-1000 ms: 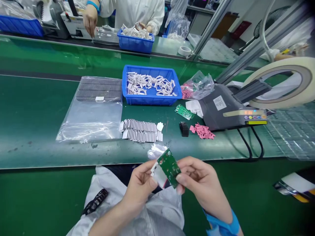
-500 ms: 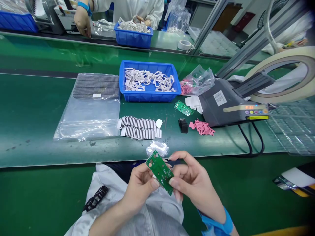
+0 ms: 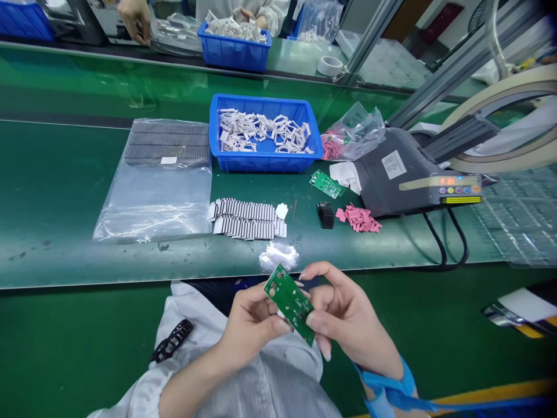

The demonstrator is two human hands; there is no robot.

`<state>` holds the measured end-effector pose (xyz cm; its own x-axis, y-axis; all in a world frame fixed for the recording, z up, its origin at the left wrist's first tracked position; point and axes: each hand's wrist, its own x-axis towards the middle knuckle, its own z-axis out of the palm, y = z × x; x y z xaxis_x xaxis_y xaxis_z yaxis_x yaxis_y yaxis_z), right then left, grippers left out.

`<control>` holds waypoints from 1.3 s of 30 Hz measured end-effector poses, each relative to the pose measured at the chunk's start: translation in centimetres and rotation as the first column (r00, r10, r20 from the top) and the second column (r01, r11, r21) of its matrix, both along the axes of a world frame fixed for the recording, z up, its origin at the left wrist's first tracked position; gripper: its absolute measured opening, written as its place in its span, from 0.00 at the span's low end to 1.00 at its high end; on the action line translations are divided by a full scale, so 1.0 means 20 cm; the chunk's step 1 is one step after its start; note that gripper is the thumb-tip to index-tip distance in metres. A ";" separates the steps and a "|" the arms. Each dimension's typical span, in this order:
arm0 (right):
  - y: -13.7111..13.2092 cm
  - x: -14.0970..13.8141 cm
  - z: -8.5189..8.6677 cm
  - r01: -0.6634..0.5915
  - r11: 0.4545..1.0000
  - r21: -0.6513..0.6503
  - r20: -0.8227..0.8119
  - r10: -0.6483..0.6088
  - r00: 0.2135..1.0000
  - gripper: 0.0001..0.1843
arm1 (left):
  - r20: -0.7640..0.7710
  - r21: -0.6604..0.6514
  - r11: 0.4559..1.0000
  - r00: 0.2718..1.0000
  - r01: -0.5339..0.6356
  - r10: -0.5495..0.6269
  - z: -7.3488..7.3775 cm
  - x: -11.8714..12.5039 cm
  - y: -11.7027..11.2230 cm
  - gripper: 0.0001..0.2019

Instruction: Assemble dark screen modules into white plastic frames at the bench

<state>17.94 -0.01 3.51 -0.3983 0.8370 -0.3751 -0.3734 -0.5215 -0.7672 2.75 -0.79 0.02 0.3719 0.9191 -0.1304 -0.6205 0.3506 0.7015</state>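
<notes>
A green circuit board [image 3: 288, 299] is held tilted over my lap, in front of the bench edge. My left hand [image 3: 250, 328] grips its left side, thumb near the lower edge and fingers behind. My right hand [image 3: 343, 316] pinches the lower right end, thumb on the face, with the index finger arched above the board. A bit of something white shows under the board by my left thumb; I cannot make out what it is. Just beyond the board, a small heap of clear plastic pieces [image 3: 278, 256] lies at the bench edge.
Past it lie rows of black-and-white strips [image 3: 248, 219], pink pieces [image 3: 360, 218], a black block stack [image 3: 325, 215] and another circuit board [image 3: 326, 183]. Behind stand a blue bin [image 3: 265, 162] of white frames, a plastic bag [image 3: 152, 200] and a tape dispenser [image 3: 400, 174]. A co-worker's hand [image 3: 136, 22] is across the bench.
The view has tipped slightly, so the bench sits higher in it. The circuit board has shifted a little to the right in view, with both hands still on it.
</notes>
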 end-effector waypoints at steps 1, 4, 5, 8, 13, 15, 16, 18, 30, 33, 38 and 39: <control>0.00 0.00 0.00 -0.005 1.000 -0.001 -0.002 0.005 1.000 0.22 | 0.015 0.002 1.000 1.000 0.005 -0.005 0.00 0.00 0.00 0.13; 0.00 0.00 0.00 -0.015 1.000 0.000 0.003 0.015 1.000 0.21 | 0.034 0.002 1.000 0.999 0.013 -0.013 -0.01 0.00 0.01 0.14; 0.00 0.00 0.00 -0.015 1.000 0.000 0.008 0.015 1.000 0.21 | 0.033 0.004 1.000 0.999 0.013 -0.013 -0.01 0.00 0.01 0.14; 0.00 0.00 0.00 -0.020 1.000 0.000 0.030 0.020 0.999 0.21 | -0.001 0.024 1.000 1.000 0.006 -0.006 -0.02 0.00 0.01 0.14; -0.02 0.01 -0.02 -0.053 0.998 -0.027 0.047 0.054 0.997 0.22 | -0.096 0.060 0.998 0.995 -0.003 0.009 -0.01 -0.01 0.00 0.14; -0.02 0.01 -0.03 -0.061 0.997 -0.040 0.038 0.062 0.997 0.24 | -0.114 0.050 0.999 0.994 0.004 0.002 -0.01 -0.01 -0.01 0.15; -0.02 0.02 -0.04 -0.063 0.997 -0.044 0.034 0.064 0.997 0.24 | -0.119 0.045 0.999 0.993 0.012 -0.006 -0.01 -0.01 -0.01 0.15; -0.03 0.01 -0.04 -0.066 0.997 -0.046 0.035 0.068 0.997 0.24 | -0.117 0.035 0.999 0.993 0.026 -0.022 -0.01 -0.01 -0.01 0.16; -0.02 0.02 -0.06 -0.096 0.993 -0.075 -0.011 0.095 0.995 0.25 | -0.113 0.009 0.993 0.987 0.115 -0.113 0.04 -0.04 0.02 0.22; -0.02 0.02 -0.07 -0.111 0.991 -0.080 -0.023 0.109 0.994 0.25 | -0.141 0.036 0.996 0.987 0.083 -0.077 0.05 -0.04 0.02 0.21; -0.02 0.02 -0.07 -0.128 0.988 -0.091 -0.019 0.127 0.992 0.26 | -0.203 0.087 0.996 0.979 0.030 -0.012 0.05 -0.04 0.02 0.20; -0.02 0.02 -0.07 -0.135 0.987 -0.088 -0.021 0.133 0.991 0.26 | -0.226 0.103 0.994 0.974 0.029 -0.005 0.05 -0.04 0.02 0.20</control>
<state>18.34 -0.37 2.11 -0.5110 0.7391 -0.4388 -0.3069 -0.6337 -0.7101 1.96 -0.44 0.98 0.3591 0.9260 -0.1163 -0.4367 0.2769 0.8559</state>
